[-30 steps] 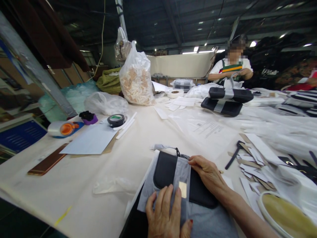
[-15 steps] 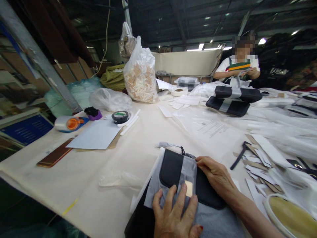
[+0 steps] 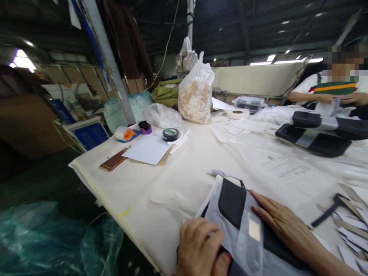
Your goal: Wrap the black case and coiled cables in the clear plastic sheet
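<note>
A black bag (image 3: 232, 200) partly covered with grey tissue paper (image 3: 240, 249) lies at the near edge of the table. A small cream-coloured piece (image 3: 254, 229) rests on the tissue. My left hand (image 3: 199, 245) is curled over the bag's near left edge, thumb and fingers closed on it; the hand hides that corner. On the bag's right side, my right hand (image 3: 283, 220) lies with its fingers stretched out, pressing on the tissue and the black panel. A thin black cord with a loop (image 3: 242, 184) sticks out at the bag's far end.
White table (image 3: 138, 195) with its edge on the left. Upon it are black tape (image 3: 170, 134), a white sheet (image 3: 148, 149), a brown phone-like slab (image 3: 114, 159), a bag of scraps (image 3: 196, 94), wrapped black cases (image 3: 313, 140) and a hammer-shaped tool (image 3: 329, 210). A co-worker (image 3: 333, 92) stands opposite.
The view has swung left. My left hand has gone from lying spread on the tissue to curling round the bag's left edge. My right hand has loosened its pinch and flattened out.
</note>
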`<state>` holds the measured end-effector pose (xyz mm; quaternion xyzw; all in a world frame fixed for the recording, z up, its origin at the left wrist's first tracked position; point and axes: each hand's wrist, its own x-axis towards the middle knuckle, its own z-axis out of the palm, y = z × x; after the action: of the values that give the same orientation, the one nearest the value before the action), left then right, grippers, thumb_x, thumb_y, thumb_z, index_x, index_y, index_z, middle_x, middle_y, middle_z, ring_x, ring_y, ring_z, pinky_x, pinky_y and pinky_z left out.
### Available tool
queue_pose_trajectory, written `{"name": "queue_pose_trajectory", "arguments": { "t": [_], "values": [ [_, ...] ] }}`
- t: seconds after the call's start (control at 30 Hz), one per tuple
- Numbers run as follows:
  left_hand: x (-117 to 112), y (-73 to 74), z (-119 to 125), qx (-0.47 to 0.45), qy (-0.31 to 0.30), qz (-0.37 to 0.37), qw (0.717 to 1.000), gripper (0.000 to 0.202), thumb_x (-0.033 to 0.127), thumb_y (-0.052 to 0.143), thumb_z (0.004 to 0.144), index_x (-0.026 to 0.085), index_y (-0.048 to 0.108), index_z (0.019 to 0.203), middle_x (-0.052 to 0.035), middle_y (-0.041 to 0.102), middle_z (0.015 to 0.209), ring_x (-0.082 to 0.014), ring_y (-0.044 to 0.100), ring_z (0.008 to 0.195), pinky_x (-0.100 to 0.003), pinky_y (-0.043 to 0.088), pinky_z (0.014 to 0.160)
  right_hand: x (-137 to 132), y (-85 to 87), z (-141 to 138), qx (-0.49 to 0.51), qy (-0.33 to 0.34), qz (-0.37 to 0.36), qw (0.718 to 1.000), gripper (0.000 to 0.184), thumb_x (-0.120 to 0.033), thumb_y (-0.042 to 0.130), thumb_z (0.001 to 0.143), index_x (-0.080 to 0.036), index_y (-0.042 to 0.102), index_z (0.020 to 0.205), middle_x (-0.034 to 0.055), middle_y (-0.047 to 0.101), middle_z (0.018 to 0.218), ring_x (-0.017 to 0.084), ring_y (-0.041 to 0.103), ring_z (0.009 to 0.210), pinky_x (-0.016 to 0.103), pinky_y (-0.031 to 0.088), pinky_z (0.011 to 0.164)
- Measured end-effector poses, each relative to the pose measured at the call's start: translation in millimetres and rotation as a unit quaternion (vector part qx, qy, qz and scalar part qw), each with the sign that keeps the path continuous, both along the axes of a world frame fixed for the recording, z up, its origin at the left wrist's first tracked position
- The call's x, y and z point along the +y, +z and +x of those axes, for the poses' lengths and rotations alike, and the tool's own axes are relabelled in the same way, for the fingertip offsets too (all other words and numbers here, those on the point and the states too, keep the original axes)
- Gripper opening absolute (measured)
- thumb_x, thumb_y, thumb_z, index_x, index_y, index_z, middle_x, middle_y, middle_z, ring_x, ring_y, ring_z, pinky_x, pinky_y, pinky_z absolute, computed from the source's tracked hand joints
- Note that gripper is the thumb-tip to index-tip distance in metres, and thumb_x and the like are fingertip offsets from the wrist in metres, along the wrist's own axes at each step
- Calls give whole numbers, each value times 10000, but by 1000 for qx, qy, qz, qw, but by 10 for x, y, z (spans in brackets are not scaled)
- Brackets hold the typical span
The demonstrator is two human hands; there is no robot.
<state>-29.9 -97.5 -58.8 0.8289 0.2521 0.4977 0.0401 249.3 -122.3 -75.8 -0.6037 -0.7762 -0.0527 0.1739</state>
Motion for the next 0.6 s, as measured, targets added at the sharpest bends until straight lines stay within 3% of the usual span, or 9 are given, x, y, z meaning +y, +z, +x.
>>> {"name": "queue_pose_trajectory", "arguments": {
  "t": [0.07, 0.13, 0.17, 0.23, 0.33, 0.5, 0.6],
  "values": [
    [63, 77, -276, -9, 65, -218, 974, 213, 315, 468, 864, 189, 589, 987, -50, 631, 953, -169, 568, 912, -280, 442, 808, -2, 14, 37, -8, 8, -13, 1000, 409, -378, 296, 890, -261, 586, 1154, 65, 476, 1325, 237, 542, 1124, 421, 512, 881],
    [119, 91, -442, -26, 80, -440, 894, 249, 370, 460, 849, 185, 590, 953, -52, 632, 919, -179, 581, 853, -290, 463, 759, -7, 25, 77, -13, 24, -28, 999, 420, -380, 311, 862, -265, 616, 1126, 76, 479, 1312, 256, 543, 1119, 438, 517, 871],
    [143, 81, -476, -34, 64, -519, 852, 282, 403, 457, 837, 179, 594, 940, -47, 634, 888, -179, 583, 817, -291, 463, 743, -11, 26, 99, -8, 29, -36, 999, 420, -382, 319, 849, -276, 625, 1117, 71, 483, 1306, 262, 542, 1117, 439, 518, 872],
    [185, 51, -471, -78, 31, -609, 788, 323, 420, 443, 821, 160, 593, 940, -38, 633, 854, -170, 578, 771, -283, 453, 730, -18, 15, 145, 9, 33, -51, 998, 419, -384, 336, 833, -298, 616, 1134, 48, 476, 1308, 263, 542, 1116, 429, 511, 891],
    [215, 41, -393, -141, 29, -640, 754, 307, 356, 427, 801, 146, 585, 960, -27, 624, 839, -160, 565, 779, -271, 430, 749, -19, -43, 221, 28, 45, -42, 998, 420, -402, 364, 819, -317, 596, 1159, 26, 459, 1318, 271, 548, 1106, 430, 510, 902],
    [175, 69, -395, -54, 27, -604, 795, 315, 381, 389, 807, 163, 617, 804, -44, 602, 827, -188, 546, 835, -294, 394, 795, -7, -185, 404, 69, 29, -58, 995, 409, -448, 347, 841, -354, 590, 1156, 18, 478, 1309, 278, 534, 1122, 450, 514, 900],
    [159, 23, -444, -101, 34, -614, 782, 361, 428, 384, 810, 155, 590, 928, -59, 594, 958, -190, 541, 912, -281, 396, 829, -89, -206, 480, 90, 15, -57, 994, 376, -459, 398, 834, -367, 603, 1136, 56, 495, 1306, 301, 508, 1148, 517, 462, 934]
  ]
}}
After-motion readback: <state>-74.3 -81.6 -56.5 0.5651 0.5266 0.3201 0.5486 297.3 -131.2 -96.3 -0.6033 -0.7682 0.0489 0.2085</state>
